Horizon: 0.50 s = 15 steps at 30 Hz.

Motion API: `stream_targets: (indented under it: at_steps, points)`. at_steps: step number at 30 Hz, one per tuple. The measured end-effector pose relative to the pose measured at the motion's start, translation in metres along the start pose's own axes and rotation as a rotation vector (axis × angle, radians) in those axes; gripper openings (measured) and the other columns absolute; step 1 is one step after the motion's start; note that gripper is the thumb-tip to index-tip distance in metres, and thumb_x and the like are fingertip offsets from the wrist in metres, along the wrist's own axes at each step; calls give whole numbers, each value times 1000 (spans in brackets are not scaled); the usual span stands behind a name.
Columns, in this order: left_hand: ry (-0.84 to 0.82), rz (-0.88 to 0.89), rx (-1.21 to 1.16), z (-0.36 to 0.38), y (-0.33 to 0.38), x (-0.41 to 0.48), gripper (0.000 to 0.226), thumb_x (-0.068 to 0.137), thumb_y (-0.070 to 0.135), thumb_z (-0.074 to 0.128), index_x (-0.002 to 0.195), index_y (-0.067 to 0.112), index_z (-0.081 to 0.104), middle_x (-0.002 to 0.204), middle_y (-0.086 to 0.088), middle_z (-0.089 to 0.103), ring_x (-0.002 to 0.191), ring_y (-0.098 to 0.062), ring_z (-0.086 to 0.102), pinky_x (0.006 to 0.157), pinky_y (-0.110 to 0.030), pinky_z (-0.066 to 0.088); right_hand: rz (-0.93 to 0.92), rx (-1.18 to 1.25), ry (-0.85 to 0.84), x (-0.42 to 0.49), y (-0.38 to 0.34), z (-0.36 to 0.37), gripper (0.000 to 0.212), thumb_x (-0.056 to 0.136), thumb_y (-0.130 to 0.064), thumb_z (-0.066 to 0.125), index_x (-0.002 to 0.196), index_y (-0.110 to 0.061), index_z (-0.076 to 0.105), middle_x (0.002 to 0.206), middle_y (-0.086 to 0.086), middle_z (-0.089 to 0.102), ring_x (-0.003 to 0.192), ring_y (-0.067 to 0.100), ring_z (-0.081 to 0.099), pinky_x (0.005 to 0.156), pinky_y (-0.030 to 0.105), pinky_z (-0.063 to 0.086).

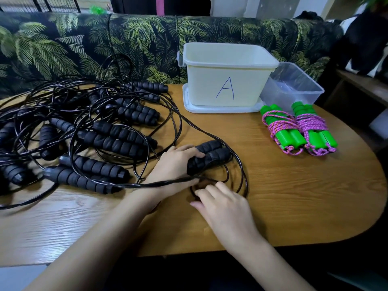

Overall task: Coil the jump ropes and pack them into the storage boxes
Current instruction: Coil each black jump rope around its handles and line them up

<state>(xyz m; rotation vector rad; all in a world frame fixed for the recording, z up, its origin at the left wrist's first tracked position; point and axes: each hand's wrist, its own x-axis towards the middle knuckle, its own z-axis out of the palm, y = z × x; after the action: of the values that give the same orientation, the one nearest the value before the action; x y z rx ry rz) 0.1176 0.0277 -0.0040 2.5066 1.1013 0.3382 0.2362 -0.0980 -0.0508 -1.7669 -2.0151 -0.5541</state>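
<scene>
My left hand point(176, 162) grips two black foam handles point(212, 155) of one jump rope, held side by side on the table. That rope's black cord point(241, 173) loops round to the right and under my hands. My right hand point(224, 203) lies over the cord loops, its fingers curled towards them. A tangled heap of black jump ropes point(88, 131) fills the table's left half. Two coiled ropes with green handles and pink cord point(298, 129) lie at the right. A cream box marked A point(226, 80) stands at the back.
A clear plastic box point(294, 85) stands right of the cream box, which sits on a white lid point(220, 109). The wooden table point(294, 196) has a rounded right end. A leaf-patterned sofa point(105, 43) runs behind it.
</scene>
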Motion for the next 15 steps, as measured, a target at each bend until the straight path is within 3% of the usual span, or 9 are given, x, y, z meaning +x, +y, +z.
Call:
stream_targets:
  at_steps: [3,5,8,10,12,15]
  points:
    - [51,50,-62,1,-7,0,58,77,17,78,131,28,60,146,-1,50,128,-25,46,101,-28,30,76,287,-84,11,13,-14,41,90,-57,42,104,-29,67,79,-16,64,74,4,61,53,18,49]
    - [54,65,-82,3,-12,0,56,79,17,77,131,27,61,145,-3,50,128,-26,46,99,-25,28,197,495,-103,19,24,-24,34,92,-60,44,102,-30,57,80,-14,65,71,3,62,58,26,55]
    - [78,85,-100,5,-14,1,51,79,19,77,128,26,64,142,-3,53,125,-26,48,98,-26,29,151,415,41,36,37,-30,32,86,-51,60,104,-27,48,68,-13,61,55,5,57,48,27,50]
    - [102,128,-128,6,-15,3,45,78,19,78,121,21,67,133,2,58,119,-17,50,92,-24,30,2,290,39,48,42,-28,33,85,-46,67,111,-26,61,71,-12,62,60,8,60,47,25,47]
    - [110,152,-157,8,-16,4,40,77,20,78,116,18,68,123,11,56,114,0,45,87,-22,27,-150,227,9,58,47,-21,25,89,-44,59,100,-25,70,78,-11,61,71,12,62,48,23,42]
    - [137,170,-164,14,-21,6,37,74,32,72,110,23,69,124,6,63,113,-10,52,93,-29,34,-52,382,-1,82,54,-19,22,91,-44,56,83,-27,69,76,-11,52,70,9,54,50,24,36]
